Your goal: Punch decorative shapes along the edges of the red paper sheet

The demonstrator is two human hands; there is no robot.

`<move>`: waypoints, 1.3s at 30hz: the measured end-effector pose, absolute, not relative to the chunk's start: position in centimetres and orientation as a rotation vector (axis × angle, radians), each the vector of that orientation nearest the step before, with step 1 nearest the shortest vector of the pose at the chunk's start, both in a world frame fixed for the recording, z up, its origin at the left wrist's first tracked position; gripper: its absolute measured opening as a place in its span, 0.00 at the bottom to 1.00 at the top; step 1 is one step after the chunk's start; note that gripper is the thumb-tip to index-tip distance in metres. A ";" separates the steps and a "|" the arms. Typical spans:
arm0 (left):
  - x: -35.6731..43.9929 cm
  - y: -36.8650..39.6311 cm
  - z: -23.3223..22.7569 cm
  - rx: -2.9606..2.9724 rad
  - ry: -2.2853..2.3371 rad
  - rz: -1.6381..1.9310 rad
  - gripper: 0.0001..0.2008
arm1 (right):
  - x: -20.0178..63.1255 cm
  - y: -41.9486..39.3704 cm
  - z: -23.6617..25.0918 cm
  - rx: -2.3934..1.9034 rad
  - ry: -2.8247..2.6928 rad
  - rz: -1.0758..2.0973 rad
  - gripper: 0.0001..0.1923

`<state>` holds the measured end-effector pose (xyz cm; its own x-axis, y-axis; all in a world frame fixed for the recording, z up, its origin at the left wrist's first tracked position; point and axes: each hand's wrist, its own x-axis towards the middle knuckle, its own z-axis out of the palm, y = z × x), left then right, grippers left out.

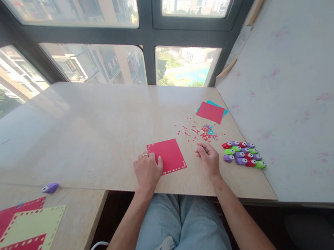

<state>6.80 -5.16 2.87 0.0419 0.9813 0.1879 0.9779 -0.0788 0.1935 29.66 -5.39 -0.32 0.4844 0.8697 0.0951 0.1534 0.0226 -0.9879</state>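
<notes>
A lone purple punch (50, 188) and punched red and yellow sheets (25, 235) sit at far left of the bench (94, 130). The left hand (147, 171) presses flat, its grip released, on the edge of a red paper square (167, 155) at centre. The right hand (208, 157) rests loosely curled, grasping nothing visible, beside scattered confetti (205, 132) and a cluster of coloured punches (243, 154).

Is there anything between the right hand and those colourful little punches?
Nothing visible. The right hand rests on the bare table, loosely curled, and the punches lie just to its right with only open tabletop between them.
</notes>
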 end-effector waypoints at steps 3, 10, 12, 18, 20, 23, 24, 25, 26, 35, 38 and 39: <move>6.1 -3.7 2.8 2.266 2.074 0.464 0.14 | 29.5 -5.5 -0.1 -1.438 -0.936 0.708 0.14; 5.2 0.2 0.6 2.342 1.803 0.720 0.20 | 29.6 -6.8 -0.1 -1.408 -0.909 0.630 0.14; 5.3 0.7 0.2 2.386 1.729 0.689 0.20 | 29.5 -7.7 -0.1 -1.402 -0.902 0.588 0.14; 5.5 0.9 -0.4 2.502 1.564 0.635 0.21 | 29.4 -9.8 0.0 -1.463 -0.858 0.485 0.15; 5.4 1.0 -0.6 2.545 1.533 0.619 0.21 | 29.3 -10.3 0.0 -1.479 -0.820 0.438 0.16; 5.3 1.1 -0.9 2.613 1.444 0.612 0.21 | 29.5 -10.9 0.1 -1.496 -0.737 0.354 0.17; 5.2 1.1 -1.0 2.630 1.403 0.617 0.21 | 29.7 -11.1 0.1 -1.497 -0.708 0.328 0.18; 5.2 1.2 -1.1 2.642 1.362 0.625 0.21 | 29.9 -11.3 0.1 -1.495 -0.679 0.303 0.19; 5.2 1.2 -1.1 2.646 1.322 0.636 0.20 | 30.2 -11.5 0.0 -1.493 -0.647 0.281 0.20; 5.0 1.2 -0.9 2.586 1.252 0.701 0.18 | 33.1 -11.5 -0.8 -1.817 -0.672 -0.018 0.25; 5.0 1.2 -0.8 2.595 1.264 0.694 0.17 | 34.2 -11.3 -0.8 -1.956 -0.783 -0.138 0.27; 5.0 1.2 -0.8 2.595 1.266 0.694 0.17 | 34.6 -11.3 -0.8 -1.998 -0.829 -0.163 0.27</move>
<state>5.02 1.21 -0.79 0.5307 0.7797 0.3322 0.6997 -0.6242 0.3475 34.55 -11.31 -0.75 0.7627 0.4885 0.4238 0.6125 -0.3351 -0.7160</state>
